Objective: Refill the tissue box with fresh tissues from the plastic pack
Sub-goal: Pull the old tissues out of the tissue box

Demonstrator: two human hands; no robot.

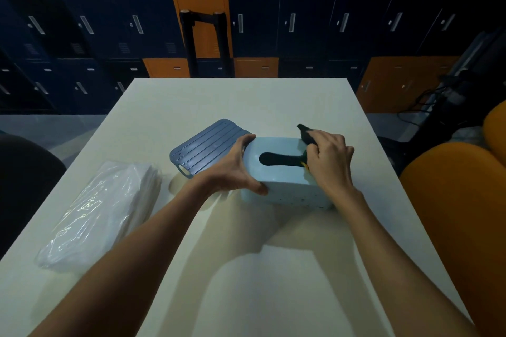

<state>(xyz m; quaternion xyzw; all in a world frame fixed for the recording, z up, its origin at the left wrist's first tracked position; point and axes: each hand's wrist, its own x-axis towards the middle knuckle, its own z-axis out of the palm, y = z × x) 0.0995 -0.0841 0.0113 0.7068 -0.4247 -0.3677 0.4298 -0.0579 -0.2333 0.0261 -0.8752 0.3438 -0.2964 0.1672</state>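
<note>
Crinkled clear plastic wraps the tissue pack [101,213] at my far left: a slack pillow shape with a white stack of tissues inside, lying flat on the pale matte table [246,101]. Next is a blue-grey ribbed panel [208,148] with rounded corners, also flat on the table, just beside the tissue box [279,175]. My left hand [235,169] grips the box's left end, thumb on the near side and fingers curled over the far edge. The box is smooth, rounded, light-blue plastic with small specks on its near wall. Its long oval slot shows only darkness, so I cannot tell what it holds. At its right end my right hand [328,159] curls round a dark piece [306,134] I cannot identify. An orange chair [460,213] stands on the right.
</note>
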